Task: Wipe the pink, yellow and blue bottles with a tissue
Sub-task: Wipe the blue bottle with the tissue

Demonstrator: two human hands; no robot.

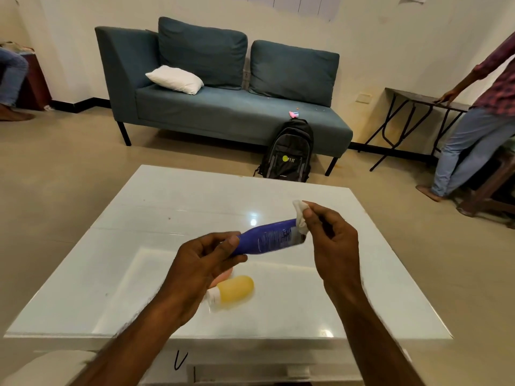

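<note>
My left hand (204,261) grips the blue bottle (267,237) by its lower end and holds it tilted above the white table (117,274). Pinched in my right hand (331,240) is a crumpled white tissue (301,217), pressed against the bottle's upper right end. On the table below my hands lies the yellow bottle (232,292) on its side, white cap to the left. Just a sliver of the pink bottle (224,276) shows behind my left hand, touching the yellow one.
A teal sofa (223,107) with a white pillow stands beyond the table, a black backpack (288,154) leaning on it. A person (479,118) stands at the right by a dark folding table (418,98). Another person's legs (11,76) show at far left.
</note>
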